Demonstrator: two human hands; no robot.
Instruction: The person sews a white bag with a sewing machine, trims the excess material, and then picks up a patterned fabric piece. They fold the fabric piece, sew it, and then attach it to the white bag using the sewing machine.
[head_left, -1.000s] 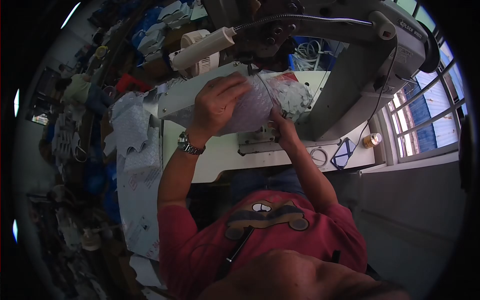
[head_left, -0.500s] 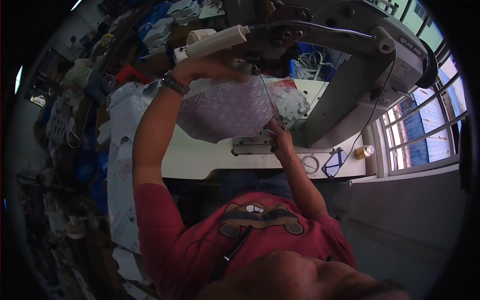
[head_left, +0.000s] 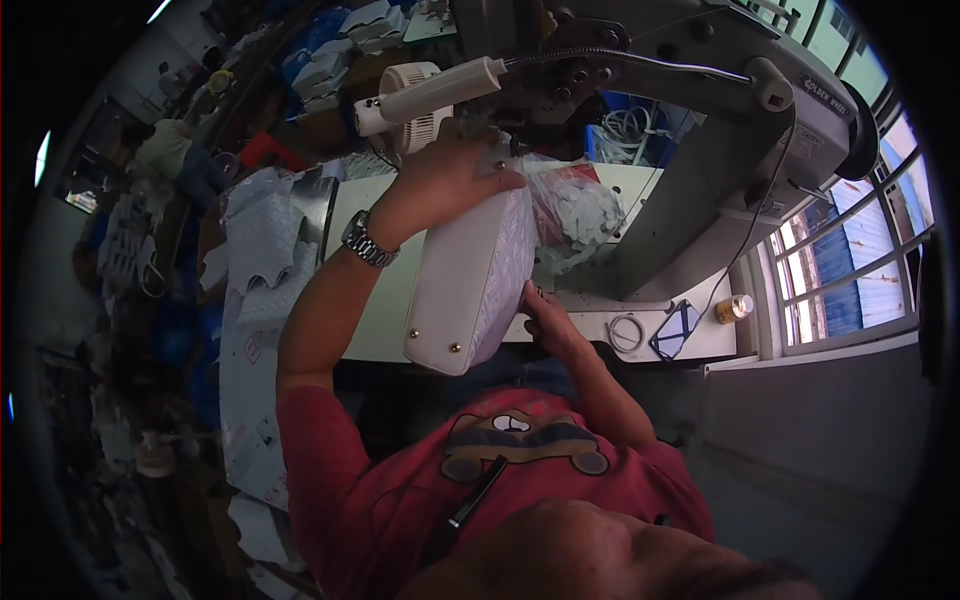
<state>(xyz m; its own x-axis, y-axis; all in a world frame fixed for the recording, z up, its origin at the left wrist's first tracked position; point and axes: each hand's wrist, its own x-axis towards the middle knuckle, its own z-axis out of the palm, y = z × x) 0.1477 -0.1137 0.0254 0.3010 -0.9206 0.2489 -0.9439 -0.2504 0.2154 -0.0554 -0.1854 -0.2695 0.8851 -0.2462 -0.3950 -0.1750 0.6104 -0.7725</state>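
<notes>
A handbag [head_left: 465, 275] with a pale, flat base and lilac patterned sides is tilted so its base faces me; several brass-coloured studs show at the base corners. My left hand [head_left: 445, 180] is closed over its far end, thumb on the base, other fingers partly hidden. At the bag's right edge my right hand [head_left: 550, 322] has curled fingers against the patterned side, some of them out of sight. Just beyond both hands is the sewing machine head [head_left: 570, 80]; its needle area is partly covered by my left hand and the bag.
A transparent plastic bag of pale pieces [head_left: 585, 215] lies right of the handbag. Farther right are the machine's column [head_left: 680, 210], a wire coil [head_left: 627, 333], a phone [head_left: 675, 330] and a jar [head_left: 733, 308]. Patterned sheets [head_left: 262, 225] lie left; a small fan [head_left: 412, 105] stands behind.
The handbag has turned from its patterned side to its base and come out from under the machine head towards me. My left hand now grips its far end; my right hand has moved slightly nearer me.
</notes>
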